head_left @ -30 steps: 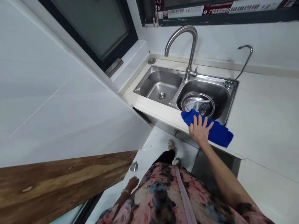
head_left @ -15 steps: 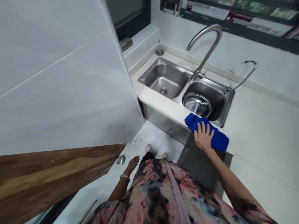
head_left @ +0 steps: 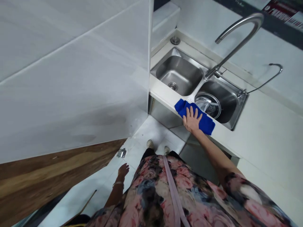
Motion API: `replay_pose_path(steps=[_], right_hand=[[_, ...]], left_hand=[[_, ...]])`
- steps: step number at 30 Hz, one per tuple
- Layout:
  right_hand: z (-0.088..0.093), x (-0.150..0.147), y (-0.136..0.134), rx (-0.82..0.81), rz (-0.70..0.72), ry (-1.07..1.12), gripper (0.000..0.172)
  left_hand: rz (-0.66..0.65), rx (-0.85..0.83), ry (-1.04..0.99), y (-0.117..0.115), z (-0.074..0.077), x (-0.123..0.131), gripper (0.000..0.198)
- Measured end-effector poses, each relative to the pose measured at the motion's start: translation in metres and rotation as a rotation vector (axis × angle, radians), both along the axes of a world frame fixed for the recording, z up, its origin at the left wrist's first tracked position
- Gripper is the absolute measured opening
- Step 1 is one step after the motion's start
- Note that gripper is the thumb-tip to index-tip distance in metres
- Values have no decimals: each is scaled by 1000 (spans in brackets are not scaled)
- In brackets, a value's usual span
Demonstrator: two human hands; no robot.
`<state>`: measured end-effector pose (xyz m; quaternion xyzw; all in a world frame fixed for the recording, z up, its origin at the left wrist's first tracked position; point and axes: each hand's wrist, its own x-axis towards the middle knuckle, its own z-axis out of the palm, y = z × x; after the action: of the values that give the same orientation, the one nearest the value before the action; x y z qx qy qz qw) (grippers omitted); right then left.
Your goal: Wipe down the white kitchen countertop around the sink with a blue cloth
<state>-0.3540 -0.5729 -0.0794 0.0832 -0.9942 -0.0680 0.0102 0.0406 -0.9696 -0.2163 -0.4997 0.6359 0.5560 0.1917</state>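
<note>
My right hand [head_left: 191, 120] lies flat with fingers spread on a blue cloth [head_left: 206, 124], which rests on the white front rim of the counter [head_left: 163, 93] just before the double steel sink [head_left: 183, 71]. A round steel pot [head_left: 208, 105] sits in the right basin, right behind the cloth. My left hand [head_left: 123, 170] hangs low beside my hip over the floor, fingers loosely apart and holding nothing.
A tall curved tap [head_left: 239, 41] rises between the basins and a thin second spout [head_left: 265, 80] stands at the sink's right edge. White tiled wall [head_left: 71, 78] fills the left, with a wooden panel [head_left: 47, 179] below it. White countertop [head_left: 267, 138] stretches right.
My right hand has slid the blue cloth leftward along the counter's front rim. The view has tilted and shifted, and my left hand has dropped a little lower.
</note>
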Motion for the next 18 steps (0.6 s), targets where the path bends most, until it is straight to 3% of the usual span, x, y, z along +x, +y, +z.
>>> replay_pose_path(steps=[5,9,14,18], right_hand=[[2,-17,-15,0,73,-37,71],[4,-18,-12,-8,111,-40,71],[5,-11,11,-27,258,-57,70],[5,0,48,-73,382,-63,69]], left_hand=[[274,128,-21,24,-6,4,19],[415,205,59,57,-10,-1,27],[499,239,86,100,-7,5,40],[519,244,40,120,-3,19,37]])
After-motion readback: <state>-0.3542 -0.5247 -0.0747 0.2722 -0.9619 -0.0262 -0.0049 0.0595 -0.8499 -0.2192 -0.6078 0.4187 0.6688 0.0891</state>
